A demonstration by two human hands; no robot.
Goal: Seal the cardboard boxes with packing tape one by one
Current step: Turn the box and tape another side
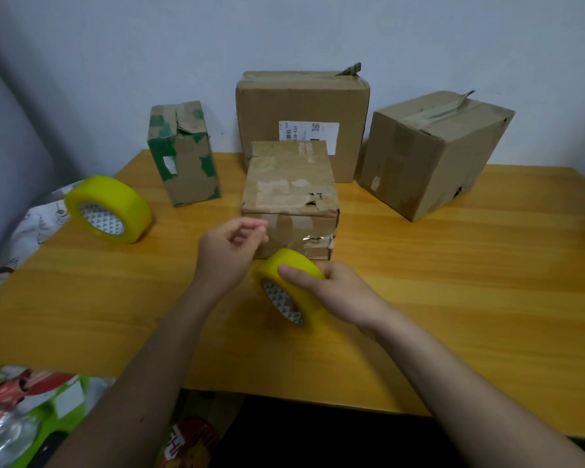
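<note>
Closest to me, the right hand [321,282] grips a yellow tape roll [286,287] tilted above the table [453,298], while the left hand [232,246] pinches what looks like the loose tape end, too clear to be sure. Just behind sits the small box [289,197], with three more boxes farther back. Pulled crooked, the strip could fold onto itself.

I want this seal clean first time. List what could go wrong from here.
1. The left hand pinches a thin tape end pulled from the roll; it may fold onto itself.
2. The nearest box has a torn top edge, so tape may bond poorly.
</note>
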